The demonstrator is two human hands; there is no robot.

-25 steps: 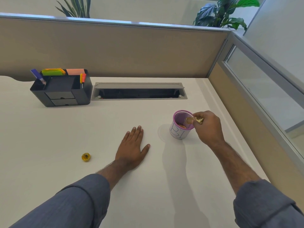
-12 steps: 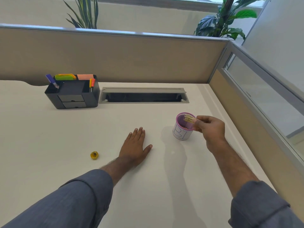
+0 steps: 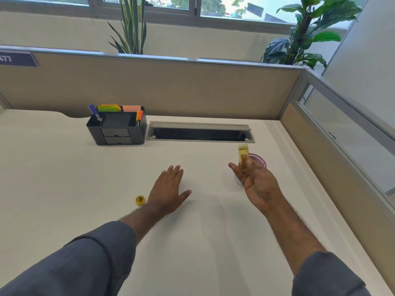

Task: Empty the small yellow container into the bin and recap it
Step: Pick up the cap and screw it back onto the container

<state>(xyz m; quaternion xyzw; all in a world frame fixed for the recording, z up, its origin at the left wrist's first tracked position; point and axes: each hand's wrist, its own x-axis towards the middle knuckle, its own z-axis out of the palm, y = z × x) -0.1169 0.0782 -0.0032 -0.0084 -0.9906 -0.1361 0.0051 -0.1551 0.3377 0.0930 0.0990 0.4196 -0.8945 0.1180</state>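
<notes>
Mostly hidden behind the right hand (image 3: 257, 184): the bin (image 3: 259, 158), only a purple arc of rim showing, contents unseen. Blurred by motion: the yellow container (image 3: 243, 155), open end unreadable. Too small to make out: the cap (image 3: 140, 200) near the tabletop's (image 3: 64, 178) left part. Cut off by the bottom edge: both sleeves.

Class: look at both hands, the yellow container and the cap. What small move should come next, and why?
Probably the left hand, flat on the desk, should pick up the yellow cap beside it: the right hand holds the yellow container upright, off the purple bin.
</notes>
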